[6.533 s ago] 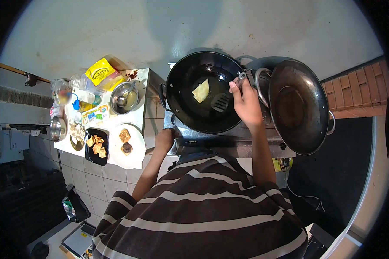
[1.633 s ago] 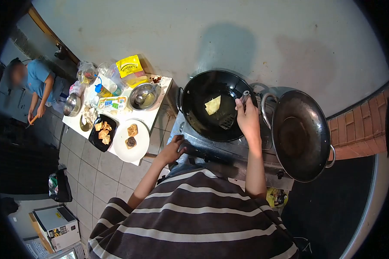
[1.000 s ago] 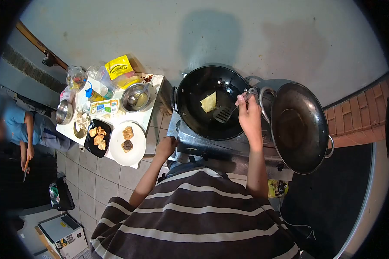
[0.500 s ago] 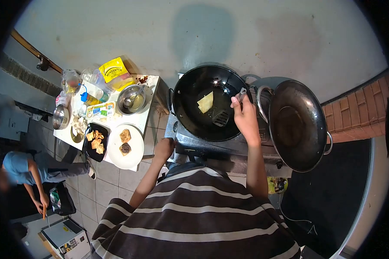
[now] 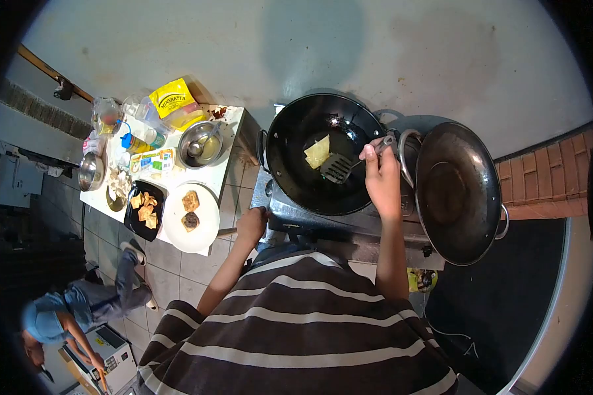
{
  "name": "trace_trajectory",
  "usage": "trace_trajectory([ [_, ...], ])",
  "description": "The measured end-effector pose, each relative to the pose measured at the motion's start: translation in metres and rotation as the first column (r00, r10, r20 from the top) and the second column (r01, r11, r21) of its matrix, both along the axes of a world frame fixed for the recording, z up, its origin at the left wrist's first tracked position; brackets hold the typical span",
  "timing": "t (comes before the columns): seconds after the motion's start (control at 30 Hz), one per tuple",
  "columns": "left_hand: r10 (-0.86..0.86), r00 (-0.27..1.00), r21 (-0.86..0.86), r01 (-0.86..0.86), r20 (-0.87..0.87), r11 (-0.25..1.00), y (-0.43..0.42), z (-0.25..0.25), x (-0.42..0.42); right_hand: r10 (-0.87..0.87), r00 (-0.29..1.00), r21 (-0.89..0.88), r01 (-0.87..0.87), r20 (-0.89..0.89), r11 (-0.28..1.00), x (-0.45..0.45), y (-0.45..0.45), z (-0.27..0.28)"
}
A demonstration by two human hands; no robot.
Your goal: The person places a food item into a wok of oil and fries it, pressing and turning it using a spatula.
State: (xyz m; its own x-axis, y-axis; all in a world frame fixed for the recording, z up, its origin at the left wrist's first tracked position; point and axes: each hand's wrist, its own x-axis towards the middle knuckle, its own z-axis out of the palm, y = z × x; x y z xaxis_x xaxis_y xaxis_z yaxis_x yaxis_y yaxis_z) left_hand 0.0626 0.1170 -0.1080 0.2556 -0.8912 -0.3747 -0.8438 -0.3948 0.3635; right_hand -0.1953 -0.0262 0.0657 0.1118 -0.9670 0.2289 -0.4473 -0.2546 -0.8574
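Observation:
My right hand (image 5: 381,174) is closed around the handle of a slotted spatula (image 5: 339,169). The spatula's head lies inside a black wok (image 5: 303,191), at the edge of a pale yellow folded piece of food (image 5: 317,152). My left hand (image 5: 252,225) rests closed at the left front corner of the stove (image 5: 310,217); what its fingers hold, if anything, is hidden. The wok sits on the stove, its left loop handle above my left hand.
A second wok (image 5: 458,191) leans at the right. On the white table (image 5: 227,158) at left are a white plate (image 5: 207,230) with two browned pieces, a black dish (image 5: 135,222) of fried pieces, a metal bowl (image 5: 214,155) with a ladle. A person (image 5: 66,309) bends at lower left.
The spatula has moved left and slightly up, reaching the folded food, and my right hand has turned with its handle. The person at lower left has moved lower and to the right.

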Motion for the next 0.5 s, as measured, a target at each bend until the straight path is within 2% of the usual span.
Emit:
trace_trajectory([
  [0.07, -0.006, 1.0, -0.022, 0.006, 0.001, 1.0, 0.002, -0.007, 0.002, -0.002, 1.0, 0.001, 0.002, -0.017, 1.0, 0.0, 0.0, 0.0],
  [0.13, -0.01, 1.0, -0.048, 0.01, 0.003, 0.999, 0.0, -0.006, 0.002, 0.037, 0.993, 0.07, -0.029, -0.109, 0.997, 0.0, -0.002, -0.004],
  [0.17, -0.012, 1.0, 0.008, 0.012, 0.002, 1.0, -0.002, -0.001, 0.001, 0.036, 0.993, 0.069, -0.028, -0.109, 0.997, 0.0, -0.001, -0.004],
  [0.2, -0.012, 1.0, 0.065, 0.012, 0.002, 0.998, -0.004, 0.003, 0.0, 0.017, 0.999, 0.049, -0.015, -0.049, 0.999, 0.0, 0.0, -0.005],
  [0.27, -0.011, 1.0, 0.073, 0.011, -0.003, 0.997, -0.004, 0.008, 0.0, -0.002, 0.997, 0.029, 0.0, 0.079, 1.0, 0.0, 0.0, -0.012],
  [0.5, -0.021, 1.0, 0.064, 0.02, 0.023, 0.998, -0.004, 0.014, -0.004, 0.002, 0.999, -0.005, -0.002, 0.04, 1.0, 0.001, 0.012, -0.008],
])
